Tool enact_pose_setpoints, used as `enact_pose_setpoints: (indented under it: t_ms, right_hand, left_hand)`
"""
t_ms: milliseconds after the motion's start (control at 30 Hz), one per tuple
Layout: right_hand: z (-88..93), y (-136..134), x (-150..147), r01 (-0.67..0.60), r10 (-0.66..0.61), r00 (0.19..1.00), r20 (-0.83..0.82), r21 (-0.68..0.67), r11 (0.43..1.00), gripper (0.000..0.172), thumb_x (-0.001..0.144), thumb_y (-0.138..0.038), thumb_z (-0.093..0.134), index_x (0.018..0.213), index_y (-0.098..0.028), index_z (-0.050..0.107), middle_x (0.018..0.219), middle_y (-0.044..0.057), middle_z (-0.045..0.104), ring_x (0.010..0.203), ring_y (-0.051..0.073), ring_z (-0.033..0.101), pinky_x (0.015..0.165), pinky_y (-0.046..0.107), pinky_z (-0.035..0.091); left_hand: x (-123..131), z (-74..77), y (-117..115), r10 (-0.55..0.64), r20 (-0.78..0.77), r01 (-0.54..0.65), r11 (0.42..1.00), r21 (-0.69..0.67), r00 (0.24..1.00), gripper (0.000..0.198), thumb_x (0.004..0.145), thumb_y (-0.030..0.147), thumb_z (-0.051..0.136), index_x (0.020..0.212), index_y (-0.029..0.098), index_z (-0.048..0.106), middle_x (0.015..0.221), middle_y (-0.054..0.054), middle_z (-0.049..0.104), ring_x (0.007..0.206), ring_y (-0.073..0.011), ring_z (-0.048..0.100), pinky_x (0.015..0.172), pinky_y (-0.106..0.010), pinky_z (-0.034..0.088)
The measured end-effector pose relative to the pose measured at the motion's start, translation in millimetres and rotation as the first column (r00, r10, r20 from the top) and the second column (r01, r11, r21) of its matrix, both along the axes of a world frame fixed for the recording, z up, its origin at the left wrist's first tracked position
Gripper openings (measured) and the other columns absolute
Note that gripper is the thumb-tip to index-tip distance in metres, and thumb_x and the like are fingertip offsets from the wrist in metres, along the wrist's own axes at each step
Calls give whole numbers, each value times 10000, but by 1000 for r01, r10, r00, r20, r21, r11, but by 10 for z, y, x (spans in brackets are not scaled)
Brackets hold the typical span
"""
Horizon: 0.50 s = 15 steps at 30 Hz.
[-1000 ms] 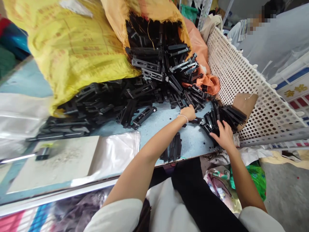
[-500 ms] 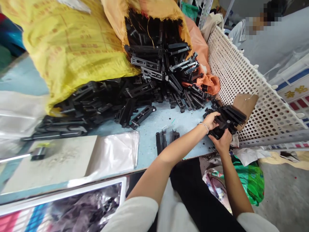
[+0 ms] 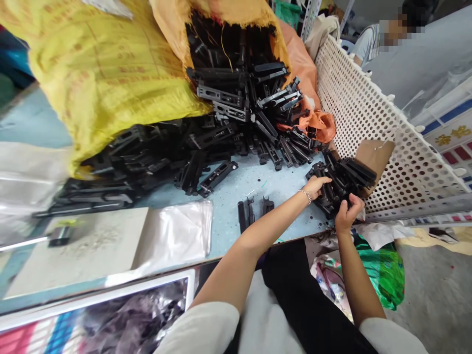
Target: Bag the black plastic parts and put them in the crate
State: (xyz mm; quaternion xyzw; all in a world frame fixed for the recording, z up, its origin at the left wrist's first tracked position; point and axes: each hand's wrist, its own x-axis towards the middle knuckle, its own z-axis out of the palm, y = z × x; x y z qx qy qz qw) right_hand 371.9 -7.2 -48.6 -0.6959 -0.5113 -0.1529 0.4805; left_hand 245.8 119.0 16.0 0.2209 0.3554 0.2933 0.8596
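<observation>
A stacked bundle of black plastic parts [image 3: 342,179] lies at the right end of the pale blue table [image 3: 236,194], against a white perforated panel [image 3: 368,118]. My left hand [image 3: 316,186], with a bead bracelet on its wrist, grips the bundle's left side. My right hand [image 3: 346,212] clasps its near end with fingers curled. A big heap of the same black parts [image 3: 206,128] spills across the table from an orange sack [image 3: 221,19]. A few loose parts [image 3: 250,212] stand near the table's front edge by my left forearm.
A yellow woven sack [image 3: 106,73] lies over the heap at the left. Clear plastic bags [image 3: 173,236] and a board [image 3: 81,250] cover the near left. A brown card [image 3: 376,155] leans on the panel. Another person [image 3: 398,29] sits beyond it. A green bag [image 3: 383,275] lies below.
My left hand left the loose parts in the middle and joined the right on the bundle. The bundle was gathered up, then set lower; my right hand slid to its near end.
</observation>
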Motion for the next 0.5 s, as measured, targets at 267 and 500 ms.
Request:
enact_pose_setpoints:
  t_ms: [267, 500]
  right_hand:
    - [603, 23, -571, -428, 426, 904, -49, -122, 895, 284, 990, -356, 444, 1209, -207, 545, 1141, 128, 560, 944, 230, 598, 819, 406, 525]
    - [1018, 297, -1564, -812, 737, 557, -383, -439, 385, 275, 999, -431, 435, 858, -227, 553, 746, 19, 565, 700, 178, 532, 689, 315, 427]
  left_hand:
    - [-1093, 154, -596, -12, -95, 32, 978, 206, 995, 353, 936, 521, 514, 1073, 198, 559, 709, 6, 597, 613, -156, 604, 586, -286, 524]
    - [-2188, 190, -1263, 282, -361, 49, 725, 687, 889, 548, 982, 467, 457, 1448, 193, 370, 1430, -112, 508, 1355, -284, 461, 1162, -426, 358]
